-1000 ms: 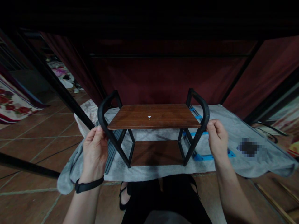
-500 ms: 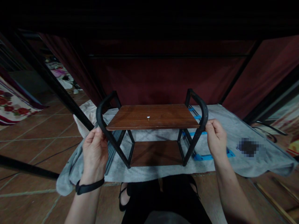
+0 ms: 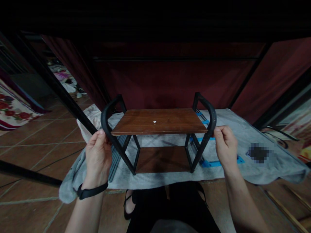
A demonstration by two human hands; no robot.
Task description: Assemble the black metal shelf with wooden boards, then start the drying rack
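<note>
A small two-tier shelf with brown wooden boards and a black metal frame stands on a grey cloth on the floor. My left hand is closed on the frame's left side bar, with a black band round the wrist. On the other side, my right hand pinches the right side bar near the top board's edge. The lower board sits between the legs.
Blue pieces lie on the cloth behind the shelf's right leg. Dark rods lie by the left leg. A black metal post slants at the left. A dark red panel stands behind. Tiled floor surrounds the cloth.
Almost nothing moved; both hands stay on the side bars, with only a slight shift of the shelf and hands.
</note>
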